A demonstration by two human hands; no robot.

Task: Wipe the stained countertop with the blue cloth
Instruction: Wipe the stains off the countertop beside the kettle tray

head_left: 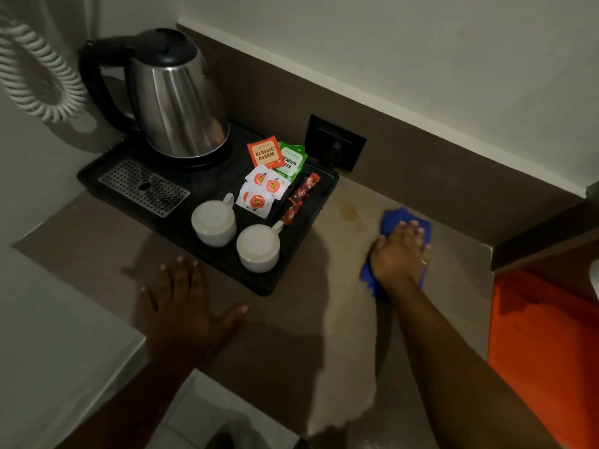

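Observation:
The blue cloth [397, 222] lies flat on the brown countertop [350, 319], right of the black tray. My right hand [400, 254] presses down on it, fingers spread over its top, so most of the cloth is hidden under the palm. A yellowish stain [351, 212] marks the countertop just left of the cloth, near the tray's corner. My left hand [186, 304] rests flat on the countertop in front of the tray, fingers apart and holding nothing.
The black tray [291, 273] holds a steel kettle [178, 102], two upturned white cups [215, 220], tea sachets [265, 152] and a metal drip grate [144, 187]. A wall socket [335, 142] sits behind it. A coiled white cord [35, 79] hangs left; an orange surface [544, 335] lies right.

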